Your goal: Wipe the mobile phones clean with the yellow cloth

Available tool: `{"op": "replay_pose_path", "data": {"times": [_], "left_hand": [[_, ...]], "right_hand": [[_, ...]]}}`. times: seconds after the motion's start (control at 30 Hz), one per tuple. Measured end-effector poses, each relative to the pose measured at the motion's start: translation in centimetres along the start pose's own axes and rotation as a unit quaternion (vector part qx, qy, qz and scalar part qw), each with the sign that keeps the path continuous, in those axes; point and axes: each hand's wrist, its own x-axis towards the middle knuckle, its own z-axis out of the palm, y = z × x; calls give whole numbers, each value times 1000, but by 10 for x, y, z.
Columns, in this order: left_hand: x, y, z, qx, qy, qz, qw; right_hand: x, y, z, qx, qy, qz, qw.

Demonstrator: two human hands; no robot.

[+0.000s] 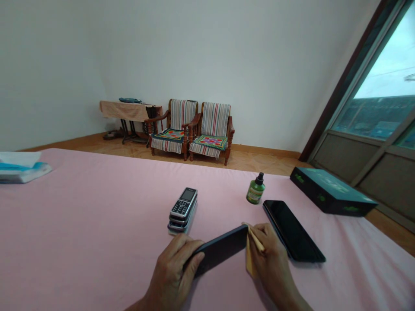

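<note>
My left hand [173,270] is closed around the near end of a dark smartphone [223,248], which it holds tilted above the pink tabletop [97,224]. My right hand [270,259] pinches a yellow cloth [252,252] against the phone's far end. Just right of that hand, a second black smartphone [292,231] lies flat. A small green bottle with a black cap [256,189] stands behind it.
A stack of keypad phones [183,209] lies in the middle of the table. A dark box with green print [330,191] sits at the right edge, and a white and blue packet [21,166] at the far left. Two striped wooden chairs [194,131] stand by the wall.
</note>
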Motion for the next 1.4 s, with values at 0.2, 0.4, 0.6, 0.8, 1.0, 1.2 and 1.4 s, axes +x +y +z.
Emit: {"op": "replay_pose_path", "data": {"times": [0.2,0.4,0.6,0.8,1.0,1.2,1.4], "left_hand": [[-2,-2,3,-2,14,7,1000],[-4,-3,3,5,14,-7,1000],[-2,0,2,7,28,-19,999],[1,-2,1,-11,23,-82,996],[1,-5,1,-87,45,-148,984],[-4,-6,5,-185,76,-224,954],[-5,-4,10,-223,59,-211,950]], "right_hand": [[12,10,-7,47,-14,51,998],[13,10,-9,103,-76,73,989],[9,12,-9,15,-143,69,987],[7,12,-12,-26,-197,57,978],[24,1,-35,110,-264,88,954],[26,-17,-44,244,-256,176,919],[25,-24,-49,263,-202,169,928]]}}
